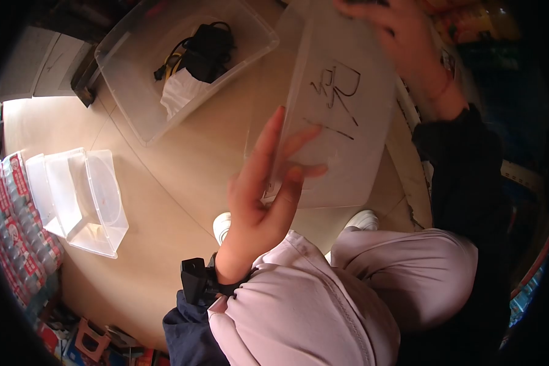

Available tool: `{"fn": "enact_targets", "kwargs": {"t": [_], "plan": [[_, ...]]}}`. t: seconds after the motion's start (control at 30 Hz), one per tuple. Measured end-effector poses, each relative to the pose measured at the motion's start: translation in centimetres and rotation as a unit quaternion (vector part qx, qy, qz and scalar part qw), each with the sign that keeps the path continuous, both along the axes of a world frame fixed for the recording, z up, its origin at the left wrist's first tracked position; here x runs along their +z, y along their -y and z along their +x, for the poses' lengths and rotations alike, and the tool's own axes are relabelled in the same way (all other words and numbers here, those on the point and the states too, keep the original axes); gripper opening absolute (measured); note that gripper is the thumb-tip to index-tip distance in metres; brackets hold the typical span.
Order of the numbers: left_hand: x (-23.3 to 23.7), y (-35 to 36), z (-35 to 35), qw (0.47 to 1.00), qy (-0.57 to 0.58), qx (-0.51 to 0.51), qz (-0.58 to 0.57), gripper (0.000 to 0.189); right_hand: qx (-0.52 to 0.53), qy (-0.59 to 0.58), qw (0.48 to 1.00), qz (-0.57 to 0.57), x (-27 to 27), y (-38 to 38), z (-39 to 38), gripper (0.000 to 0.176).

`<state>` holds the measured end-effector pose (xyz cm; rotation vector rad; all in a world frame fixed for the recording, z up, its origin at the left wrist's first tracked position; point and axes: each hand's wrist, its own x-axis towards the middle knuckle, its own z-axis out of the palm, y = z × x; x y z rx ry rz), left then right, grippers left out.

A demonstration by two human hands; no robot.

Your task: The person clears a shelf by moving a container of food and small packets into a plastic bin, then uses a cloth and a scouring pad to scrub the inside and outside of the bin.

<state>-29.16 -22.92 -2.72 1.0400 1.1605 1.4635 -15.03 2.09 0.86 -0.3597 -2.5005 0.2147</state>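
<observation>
A translucent plastic storage bin (348, 165), with black handwritten marks on its side, is tilted up in front of my knees. My right hand (402, 36) grips its upper end, and the fingertips are partly cut off by the top of the view. At the bin's left edge my left hand (259, 195) has its fingers spread apart; some of them look dimmer, as if seen through the plastic. A black strap with a black block (193, 280) sits on my left wrist.
Another clear bin (128, 116) on the floor holds a black adapter with cables (208, 49) and a white crumpled piece (182, 91). Smaller clear containers (107, 229) stand left, beside shrink-wrapped bottles (18, 226). A pink item (92, 340) lies bottom left.
</observation>
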Motion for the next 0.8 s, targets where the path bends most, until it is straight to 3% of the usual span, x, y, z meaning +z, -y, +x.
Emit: {"fn": "enact_targets", "kwargs": {"t": [0.13,0.23,0.37,0.47,0.67,0.8], "plan": [[0.0,0.0,0.0,1.000,0.002,0.002,-0.003,0.060,0.052,0.050,0.997,0.041,0.6,1.2,-0.4,0.034],[-0.5,-0.2,0.2,1.000,0.011,0.007,0.000,0.061,-0.015,-0.020,0.999,-0.025,-0.4,-1.7,-0.6,0.033],[-0.3,-0.1,0.1,1.000,-0.007,0.010,0.013,0.061,-0.006,-0.018,0.999,-0.029,-0.2,-1.2,-1.0,0.033],[0.1,-0.1,0.1,1.000,0.005,0.015,0.003,0.061,0.045,0.037,0.998,0.009,0.5,0.6,-1.0,0.033],[0.2,0.0,0.2,1.000,0.026,0.006,-0.010,0.063,-0.029,-0.025,0.999,-0.033,-0.5,-2.1,-0.9,0.036],[-0.4,0.4,0.3,0.999,-0.017,0.025,-0.024,0.062,0.044,0.052,0.998,0.004,0.4,0.6,-0.7,0.037]]}}
